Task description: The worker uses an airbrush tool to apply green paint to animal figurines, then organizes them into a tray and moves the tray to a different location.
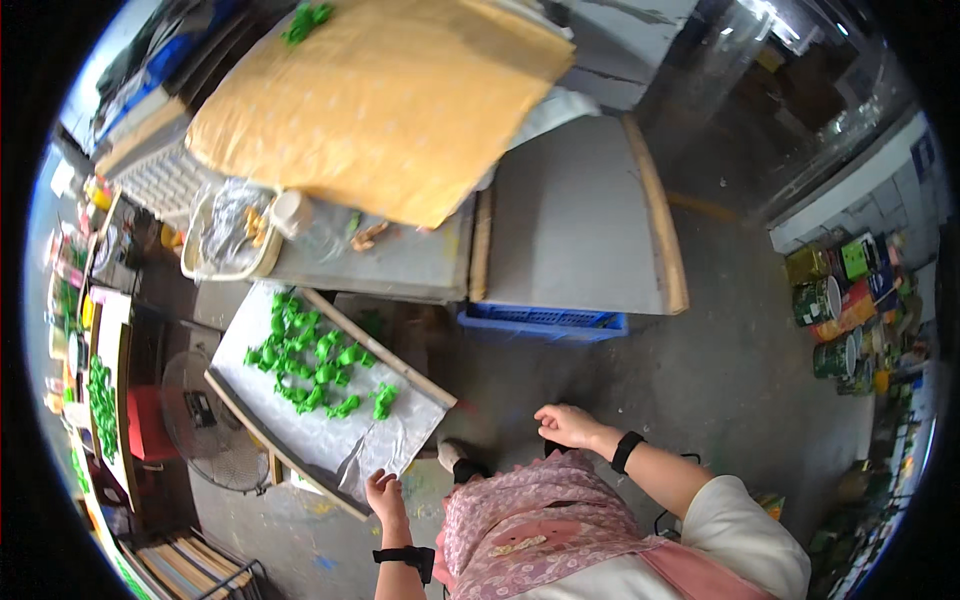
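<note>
My left hand [384, 494] grips the near corner of a long flat board [300, 425] lined with crinkled silvery film. Many small green moulded pieces [312, 358] lie spread over the board's far half. My right hand [566, 424] hangs free in front of me with its fingers loosely curled and nothing in it. A black band is on each wrist, and a pink patterned apron covers my front.
A grey metal table [570, 225] stands ahead with a blue crate [545, 322] under it. A big yellow padded sheet [380, 95] lies on the table to the left, with a white basket [228, 245] nearby. A floor fan [205, 420] stands left, paint tins [830, 310] right.
</note>
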A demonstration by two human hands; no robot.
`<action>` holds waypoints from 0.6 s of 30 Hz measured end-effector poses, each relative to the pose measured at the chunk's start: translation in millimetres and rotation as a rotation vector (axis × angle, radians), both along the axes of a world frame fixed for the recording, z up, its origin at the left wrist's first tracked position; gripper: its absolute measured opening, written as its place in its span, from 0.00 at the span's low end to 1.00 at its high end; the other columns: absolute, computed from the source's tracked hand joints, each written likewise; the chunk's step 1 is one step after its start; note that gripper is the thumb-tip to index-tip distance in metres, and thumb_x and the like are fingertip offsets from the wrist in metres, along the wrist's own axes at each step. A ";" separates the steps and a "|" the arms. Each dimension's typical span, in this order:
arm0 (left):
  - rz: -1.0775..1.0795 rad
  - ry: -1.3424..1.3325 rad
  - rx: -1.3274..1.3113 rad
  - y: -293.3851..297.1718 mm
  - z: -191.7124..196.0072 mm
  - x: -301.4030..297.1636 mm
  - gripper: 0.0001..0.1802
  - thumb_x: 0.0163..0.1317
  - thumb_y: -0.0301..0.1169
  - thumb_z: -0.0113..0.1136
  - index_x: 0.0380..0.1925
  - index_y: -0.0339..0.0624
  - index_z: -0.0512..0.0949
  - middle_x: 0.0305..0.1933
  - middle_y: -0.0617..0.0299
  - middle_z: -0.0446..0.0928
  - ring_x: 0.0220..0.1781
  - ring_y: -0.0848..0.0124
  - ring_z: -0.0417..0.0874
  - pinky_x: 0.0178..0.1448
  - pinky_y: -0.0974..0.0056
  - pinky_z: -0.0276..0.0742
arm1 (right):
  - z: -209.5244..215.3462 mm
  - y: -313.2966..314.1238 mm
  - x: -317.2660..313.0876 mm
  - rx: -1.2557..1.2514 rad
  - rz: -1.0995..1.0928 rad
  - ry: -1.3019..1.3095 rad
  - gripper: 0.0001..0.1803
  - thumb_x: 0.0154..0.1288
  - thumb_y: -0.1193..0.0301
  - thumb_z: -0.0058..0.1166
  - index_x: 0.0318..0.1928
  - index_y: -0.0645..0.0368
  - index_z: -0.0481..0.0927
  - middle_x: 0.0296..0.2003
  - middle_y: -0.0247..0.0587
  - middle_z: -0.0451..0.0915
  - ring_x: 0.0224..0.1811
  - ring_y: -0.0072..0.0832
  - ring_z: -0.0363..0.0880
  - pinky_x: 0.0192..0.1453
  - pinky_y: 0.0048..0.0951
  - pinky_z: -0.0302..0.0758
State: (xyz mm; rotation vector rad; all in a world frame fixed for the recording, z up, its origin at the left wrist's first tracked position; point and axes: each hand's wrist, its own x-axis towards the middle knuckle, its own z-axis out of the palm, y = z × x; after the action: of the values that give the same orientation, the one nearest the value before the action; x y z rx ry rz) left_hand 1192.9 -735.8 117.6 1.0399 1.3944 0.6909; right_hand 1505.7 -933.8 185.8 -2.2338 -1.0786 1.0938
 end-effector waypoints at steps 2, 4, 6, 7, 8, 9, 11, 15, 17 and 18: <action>-0.084 0.028 0.020 -13.2 10.6 38.2 0.21 0.44 0.20 0.50 0.43 0.33 0.67 0.31 0.56 0.76 0.26 0.75 0.72 0.29 0.73 0.68 | -3.3 -37.3 21.9 0.036 -0.066 0.066 0.19 0.55 0.64 0.52 0.45 0.59 0.72 0.38 0.45 0.77 0.40 0.33 0.77 0.44 0.30 0.73; -0.151 0.100 0.055 -27.2 25.3 75.5 0.21 0.44 0.21 0.50 0.43 0.34 0.67 0.31 0.56 0.76 0.26 0.75 0.73 0.29 0.72 0.68 | -4.7 -77.5 47.7 0.065 -0.133 0.123 0.19 0.54 0.64 0.53 0.45 0.61 0.72 0.38 0.45 0.77 0.40 0.33 0.77 0.43 0.29 0.73; -0.209 0.080 0.067 -36.6 36.7 118.2 0.21 0.45 0.20 0.51 0.44 0.35 0.67 0.31 0.55 0.76 0.26 0.75 0.73 0.30 0.72 0.69 | -7.6 -116.3 77.8 0.103 -0.251 0.205 0.20 0.54 0.64 0.52 0.44 0.63 0.73 0.37 0.47 0.78 0.39 0.35 0.78 0.42 0.30 0.73; -0.256 0.112 0.078 -34.8 44.2 139.4 0.21 0.45 0.20 0.51 0.44 0.35 0.67 0.31 0.56 0.76 0.26 0.74 0.73 0.31 0.72 0.70 | -8.2 -134.4 93.0 0.129 -0.323 0.230 0.20 0.54 0.65 0.52 0.44 0.64 0.73 0.37 0.46 0.78 0.39 0.33 0.77 0.42 0.29 0.73; -0.299 0.131 0.087 -33.5 51.2 161.5 0.21 0.45 0.20 0.51 0.44 0.35 0.67 0.32 0.56 0.76 0.27 0.74 0.73 0.31 0.72 0.70 | -7.6 -153.0 108.9 0.154 -0.405 0.272 0.19 0.54 0.65 0.52 0.45 0.64 0.73 0.38 0.46 0.78 0.40 0.32 0.77 0.43 0.28 0.72; -0.375 0.219 0.219 -26.4 59.6 184.8 0.20 0.45 0.20 0.51 0.43 0.35 0.67 0.31 0.57 0.75 0.29 0.73 0.74 0.33 0.72 0.71 | -7.3 -167.6 123.6 0.172 -0.529 0.292 0.19 0.54 0.66 0.52 0.45 0.63 0.73 0.37 0.45 0.78 0.40 0.30 0.77 0.43 0.28 0.72; -0.453 0.386 0.485 -8.8 79.9 228.3 0.20 0.43 0.20 0.51 0.41 0.37 0.68 0.30 0.59 0.72 0.34 0.69 0.74 0.39 0.67 0.71 | -2.8 -189.7 151.6 0.269 -0.676 0.309 0.19 0.55 0.66 0.53 0.45 0.63 0.72 0.37 0.42 0.77 0.37 0.27 0.76 0.41 0.27 0.72; -0.446 0.535 0.748 10.7 122.8 295.8 0.24 0.43 0.25 0.54 0.45 0.36 0.66 0.39 0.50 0.71 0.43 0.59 0.73 0.50 0.61 0.68 | 15.3 -187.1 200.7 0.455 -0.913 0.493 0.23 0.58 0.62 0.51 0.49 0.65 0.68 0.40 0.43 0.75 0.39 0.26 0.74 0.41 0.26 0.71; -0.443 0.687 0.785 26.4 135.8 324.1 0.27 0.44 0.29 0.56 0.47 0.35 0.65 0.44 0.47 0.70 0.48 0.54 0.70 0.53 0.58 0.66 | 25.5 -167.0 220.0 0.516 -0.942 0.454 0.29 0.58 0.59 0.51 0.54 0.65 0.63 0.47 0.46 0.72 0.47 0.30 0.71 0.47 0.29 0.69; -0.426 0.768 0.794 34.5 137.0 336.9 0.28 0.44 0.32 0.57 0.48 0.35 0.64 0.47 0.45 0.69 0.52 0.51 0.68 0.55 0.56 0.64 | 30.0 -155.2 229.2 0.508 -0.946 0.406 0.32 0.57 0.58 0.52 0.55 0.66 0.62 0.49 0.48 0.70 0.49 0.32 0.70 0.49 0.30 0.68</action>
State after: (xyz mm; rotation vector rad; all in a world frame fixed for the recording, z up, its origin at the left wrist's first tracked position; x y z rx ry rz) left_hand 1529.8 -701.4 254.6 2.3366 1.4553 0.5413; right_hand 1734.8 -1089.0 215.8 -1.6593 -0.0457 0.6813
